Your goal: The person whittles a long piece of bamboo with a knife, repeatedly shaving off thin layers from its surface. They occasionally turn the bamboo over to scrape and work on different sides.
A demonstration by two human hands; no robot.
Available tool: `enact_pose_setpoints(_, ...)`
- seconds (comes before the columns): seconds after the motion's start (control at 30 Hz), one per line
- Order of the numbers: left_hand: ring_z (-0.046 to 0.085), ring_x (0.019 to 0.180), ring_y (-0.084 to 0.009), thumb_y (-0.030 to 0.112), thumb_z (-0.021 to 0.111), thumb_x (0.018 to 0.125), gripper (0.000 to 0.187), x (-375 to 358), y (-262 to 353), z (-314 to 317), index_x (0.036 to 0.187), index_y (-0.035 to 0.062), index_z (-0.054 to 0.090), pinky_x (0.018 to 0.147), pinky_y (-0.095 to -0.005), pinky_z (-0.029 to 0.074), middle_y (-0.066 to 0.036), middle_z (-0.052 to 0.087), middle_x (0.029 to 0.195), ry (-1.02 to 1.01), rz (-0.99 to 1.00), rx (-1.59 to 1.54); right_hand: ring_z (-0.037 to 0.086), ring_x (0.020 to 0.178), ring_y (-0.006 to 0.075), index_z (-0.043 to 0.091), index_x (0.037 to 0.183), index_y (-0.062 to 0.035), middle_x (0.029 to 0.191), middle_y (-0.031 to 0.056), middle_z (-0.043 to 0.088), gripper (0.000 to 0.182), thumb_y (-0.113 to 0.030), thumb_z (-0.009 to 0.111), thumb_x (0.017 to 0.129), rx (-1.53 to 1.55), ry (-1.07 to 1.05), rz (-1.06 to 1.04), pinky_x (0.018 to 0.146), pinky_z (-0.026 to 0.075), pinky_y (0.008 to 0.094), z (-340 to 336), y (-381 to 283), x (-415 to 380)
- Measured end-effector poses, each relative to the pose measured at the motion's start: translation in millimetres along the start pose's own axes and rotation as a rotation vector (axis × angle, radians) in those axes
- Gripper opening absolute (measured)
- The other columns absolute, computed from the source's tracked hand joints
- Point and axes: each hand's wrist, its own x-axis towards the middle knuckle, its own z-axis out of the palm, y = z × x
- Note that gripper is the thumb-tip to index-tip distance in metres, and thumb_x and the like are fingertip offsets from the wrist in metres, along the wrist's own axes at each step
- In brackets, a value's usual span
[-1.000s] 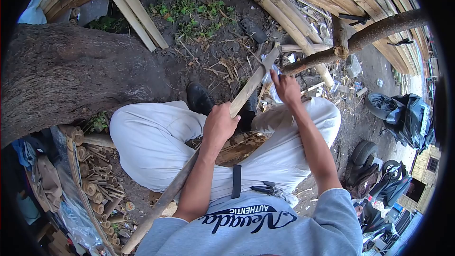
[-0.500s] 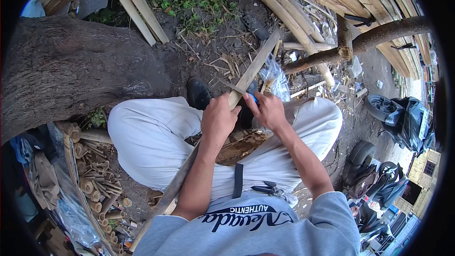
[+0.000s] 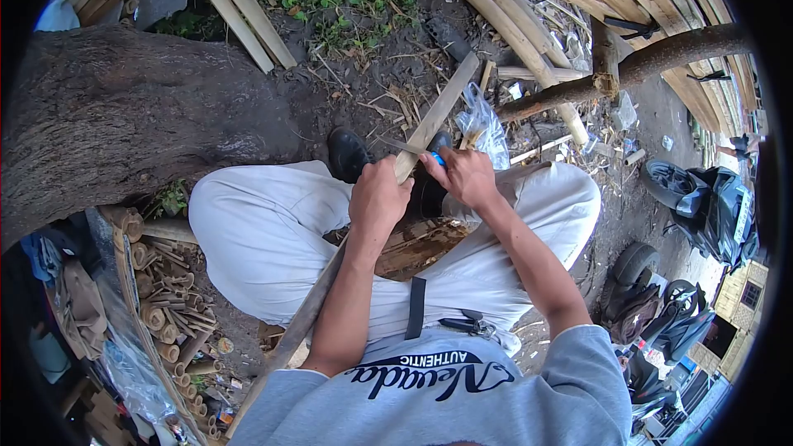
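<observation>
you're gripping a wooden strip (image 3: 439, 111) with your left hand (image 3: 380, 200), right hand (image 3: 469, 177) is holding a blue-handled knife (image 3: 437, 158), blade (image 3: 403, 146) crossing the strip, clear plastic (image 3: 487, 130) lying near it

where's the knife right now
Head view, near the centre: the knife is in the right hand, its blade across the strip just beyond the left hand.
</observation>
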Motion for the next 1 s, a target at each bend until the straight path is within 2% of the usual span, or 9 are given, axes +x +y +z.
enact_pose_setpoints(0.2,0.069,0.099,-0.0455,0.021,0.077,0.088,0.035,-5,7,-3,0.114,-0.0004,0.066,0.086,-0.0525,0.056,-0.027,0.07,0.103,-0.041,-0.004,-0.036,0.062,0.047,0.0361,0.06,0.065,-0.0066,0.05,0.0162,0.057,0.055,-0.05,0.061,0.099,-0.075,0.068,-0.025,0.047,0.049,0.0462,1,2,-8)
enact_pose_setpoints(0.27,0.069,0.098,-0.0457,0.02,0.076,0.087,0.034,-7,4,1,0.112,-0.001,0.066,0.085,-0.053,0.056,-0.027,0.071,0.102,0.036,0.019,0.038,0.064,0.051,0.0392,0.062,0.068,-0.006,0.053,0.0186,0.06,0.058,-0.054,0.057,0.101,-0.156,0.063,0.204,0.048,0.05,0.0484,-1,15,2)
enact_pose_setpoints(0.33,0.069,0.098,-0.0458,0.02,0.076,0.088,0.033,-7,1,7,0.111,-0.001,0.066,0.085,-0.0531,0.056,-0.027,0.071,0.102,0.013,0.03,0.037,0.069,0.067,0.0474,0.07,0.078,-0.0046,0.066,0.0274,0.066,0.067,-0.062,0.045,0.102,-0.224,-0.007,0.496,0.06,0.055,0.0541,-6,51,21)
enact_pose_setpoints(0.43,0.069,0.099,-0.0458,0.02,0.076,0.088,0.032,-7,8,1,0.109,-0.0005,0.065,0.085,-0.0531,0.056,-0.027,0.071,0.102,-0.015,0.056,0.018,0.069,0.068,0.0472,0.072,0.083,-0.0035,0.066,0.0291,0.065,0.066,-0.06,0.043,0.104,-0.178,0.11,0.556,0.062,0.056,0.0546,-16,81,28)
enact_pose_setpoints(0.63,0.067,0.101,-0.0459,0.021,0.076,0.087,0.033,-4,6,-7,0.111,0.001,0.065,0.086,-0.053,0.055,-0.027,0.069,0.103,0.035,0.009,-0.029,0.066,0.053,0.0387,0.064,0.072,-0.0072,0.058,0.0175,0.064,0.051,-0.05,0.06,0.1,-0.029,0.088,0.146,0.049,0.052,0.047,-9,3,-6)
enact_pose_setpoints(0.8,0.067,0.102,-0.0456,0.022,0.076,0.088,0.035,0,-3,-3,0.113,0.0014,0.065,0.088,-0.0523,0.054,-0.027,0.069,0.104,0.006,0.009,-0.054,0.063,0.052,0.0397,0.061,0.068,-0.0051,0.055,0.0193,0.06,0.053,-0.046,0.061,0.101,0.026,0.054,0.024,0.051,0.05,0.0476,0,-16,-11)
enact_pose_setpoints(0.9,0.067,0.102,-0.0455,0.024,0.076,0.088,0.036,0,-7,0,0.114,0.0009,0.065,0.088,-0.0521,0.054,-0.027,0.069,0.105,0.014,0.026,-0.035,0.069,0.063,0.0455,0.071,0.074,-0.0057,0.061,0.0251,0.064,0.062,-0.058,0.05,0.102,-0.065,0.125,0.401,0.057,0.056,0.0515,7,37,20)
enact_pose_setpoints(0.97,0.067,0.102,-0.0457,0.023,0.076,0.088,0.037,2,-6,2,0.114,-0.0001,0.065,0.089,-0.052,0.054,-0.027,0.069,0.105,-0.041,0.015,-0.03,0.069,0.082,0.0505,0.073,0.085,0.0011,0.078,0.0322,0.067,0.069,-0.058,0.043,0.104,0.0,0.064,0.625,0.075,0.055,0.0569,-6,72,34)
enact_pose_setpoints(1.0,0.067,0.102,-0.0457,0.023,0.076,0.088,0.037,2,-1,-3,0.114,-0.0001,0.065,0.089,-0.052,0.054,-0.027,0.069,0.105,-0.038,0.018,-0.03,0.068,0.082,0.0511,0.072,0.085,0.0032,0.078,0.0323,0.067,0.072,-0.059,0.042,0.105,0.054,0.122,0.609,0.077,0.053,0.0563,-13,78,34)
